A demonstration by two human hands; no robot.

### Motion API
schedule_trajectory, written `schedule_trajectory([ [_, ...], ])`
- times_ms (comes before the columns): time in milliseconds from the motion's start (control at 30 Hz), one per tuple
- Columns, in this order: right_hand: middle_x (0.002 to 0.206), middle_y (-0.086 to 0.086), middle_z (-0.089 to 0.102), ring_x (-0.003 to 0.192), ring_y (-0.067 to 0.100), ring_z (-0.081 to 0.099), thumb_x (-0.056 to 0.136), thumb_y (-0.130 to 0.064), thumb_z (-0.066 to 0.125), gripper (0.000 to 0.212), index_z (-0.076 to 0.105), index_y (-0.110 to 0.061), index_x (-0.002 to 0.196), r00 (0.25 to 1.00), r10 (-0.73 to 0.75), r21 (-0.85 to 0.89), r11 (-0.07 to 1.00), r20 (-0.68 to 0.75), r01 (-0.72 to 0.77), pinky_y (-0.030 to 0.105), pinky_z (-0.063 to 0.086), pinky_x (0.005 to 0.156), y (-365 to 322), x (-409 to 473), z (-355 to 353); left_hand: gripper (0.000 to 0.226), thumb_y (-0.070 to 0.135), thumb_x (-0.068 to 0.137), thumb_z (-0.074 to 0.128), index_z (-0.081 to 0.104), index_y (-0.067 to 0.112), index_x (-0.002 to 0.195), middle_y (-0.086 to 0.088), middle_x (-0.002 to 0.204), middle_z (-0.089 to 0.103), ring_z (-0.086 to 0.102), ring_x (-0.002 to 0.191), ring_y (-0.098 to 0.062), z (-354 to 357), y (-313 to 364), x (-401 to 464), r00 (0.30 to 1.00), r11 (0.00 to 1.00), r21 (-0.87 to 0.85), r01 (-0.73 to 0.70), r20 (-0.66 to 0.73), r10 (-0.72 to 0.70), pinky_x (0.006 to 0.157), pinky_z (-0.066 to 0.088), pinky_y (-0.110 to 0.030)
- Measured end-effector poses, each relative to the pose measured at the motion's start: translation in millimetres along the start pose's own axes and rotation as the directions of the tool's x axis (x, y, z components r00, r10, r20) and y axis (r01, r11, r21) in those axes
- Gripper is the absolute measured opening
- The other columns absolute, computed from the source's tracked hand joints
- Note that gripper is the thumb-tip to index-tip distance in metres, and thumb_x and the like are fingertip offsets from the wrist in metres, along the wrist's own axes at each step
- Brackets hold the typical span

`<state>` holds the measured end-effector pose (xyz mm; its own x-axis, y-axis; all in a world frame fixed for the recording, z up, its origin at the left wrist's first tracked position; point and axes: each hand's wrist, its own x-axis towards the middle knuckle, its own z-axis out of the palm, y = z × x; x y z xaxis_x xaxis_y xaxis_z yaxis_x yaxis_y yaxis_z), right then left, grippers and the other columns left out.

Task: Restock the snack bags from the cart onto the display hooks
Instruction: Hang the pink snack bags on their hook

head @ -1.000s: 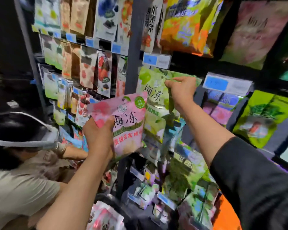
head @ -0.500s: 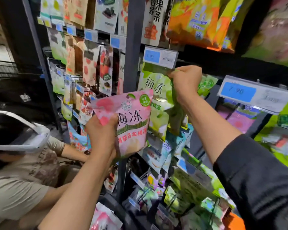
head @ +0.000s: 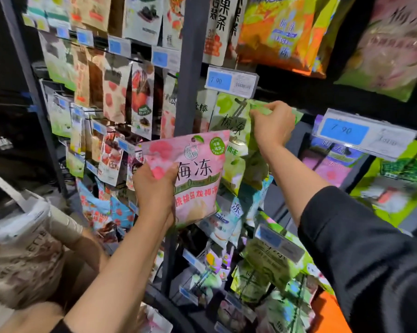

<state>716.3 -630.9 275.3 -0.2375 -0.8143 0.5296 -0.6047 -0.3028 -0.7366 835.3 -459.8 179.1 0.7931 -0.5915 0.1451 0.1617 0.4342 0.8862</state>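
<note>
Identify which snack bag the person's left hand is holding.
The pink bag, gripped by the left hand at its left edge. The right hand pinches a green bag hanging higher up.

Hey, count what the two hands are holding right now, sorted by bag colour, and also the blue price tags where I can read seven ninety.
Pink bags held: 1, the pink bag in the left hand.
Green bags held: 1, the green bag pinched at its top by the right hand.
Readable 7.90 price tags: 2.
Total: 4.

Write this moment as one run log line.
left hand: holds pink bag | right hand: pinches green bag top at hook | pink bag: not hung
</note>
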Motion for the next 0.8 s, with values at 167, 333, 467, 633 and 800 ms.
schedule_trajectory([
  [167, 0.100, 0.011, 0.058, 0.095, 0.026, 0.055, 0.083, -0.023, 0.069, 0.026, 0.061, -0.004, 0.099, 0.829, -0.496, 0.084, 0.843, -0.259, 0.531, 0.027, 0.036, 0.080, 21.6, -59.7, -18.0, 0.024, -0.005, 0.085, 0.065, 0.052, 0.011, 0.071, 0.003, 0.060, 0.062, 0.060, 0.054, -0.010, -4.2, 3.6, 2.1, 0.998, 1.000, 0.015, 0.012, 0.055, -0.013, 0.053, 0.054, -0.029],
  [333, 0.100, -0.004, 0.065, 0.093, 0.007, 0.062, 0.073, -0.029, 0.082, 0.040, 0.065, -0.010, 0.105, 0.848, -0.459, 0.429, 0.844, 0.264, 0.322, 0.016, 0.047, 0.084, -1.9, -68.3, -49.0, 0.014, -0.005, 0.084, 0.066, 0.060, 0.007, 0.080, 0.001, 0.066, 0.069, 0.067, 0.064, -0.017, 0.7, 14.1, -0.4, 0.978, 1.000, -0.001, 0.030, 0.208, -0.029, 0.059, 0.058, -0.033],
  [467, 0.084, 0.008, 0.072, 0.076, 0.012, 0.066, 0.065, -0.008, 0.085, 0.026, 0.073, -0.004, 0.088, 0.771, -0.440, 0.515, 0.840, 0.460, 0.172, 0.026, 0.052, 0.074, -26.4, -49.3, -96.0, 0.012, -0.007, 0.084, 0.064, 0.061, 0.004, 0.089, -0.002, 0.067, 0.070, 0.068, 0.060, -0.016, 20.1, 41.8, -4.4, 0.934, 0.996, -0.068, 0.050, 0.356, -0.023, 0.055, 0.056, -0.030],
  [633, 0.060, -0.002, 0.068, 0.057, 0.005, 0.059, 0.072, 0.004, 0.076, 0.010, 0.073, -0.001, 0.079, 0.775, -0.448, 0.515, 0.836, 0.446, 0.187, 0.016, 0.047, 0.058, -48.3, -40.5, -151.4, 0.014, -0.005, 0.085, 0.062, 0.064, 0.008, 0.089, -0.001, 0.071, 0.073, 0.070, 0.064, -0.013, 53.0, 77.4, -6.6, 0.844, 0.992, -0.116, 0.055, 0.535, 0.016, 0.056, 0.056, -0.025],
  [800, 0.058, 0.001, 0.067, 0.053, 0.005, 0.059, 0.072, 0.006, 0.076, 0.011, 0.072, 0.005, 0.082, 0.872, -0.434, 0.505, 0.818, 0.227, 0.276, 0.016, 0.046, 0.054, -75.8, -12.6, -206.6, 0.018, 0.002, 0.086, 0.064, 0.063, 0.011, 0.102, -0.001, 0.083, 0.075, 0.071, 0.073, -0.011, 101.6, 117.4, -4.2, 0.720, 0.984, -0.172, -0.040, 0.678, 0.148, 0.065, 0.057, -0.026],
])
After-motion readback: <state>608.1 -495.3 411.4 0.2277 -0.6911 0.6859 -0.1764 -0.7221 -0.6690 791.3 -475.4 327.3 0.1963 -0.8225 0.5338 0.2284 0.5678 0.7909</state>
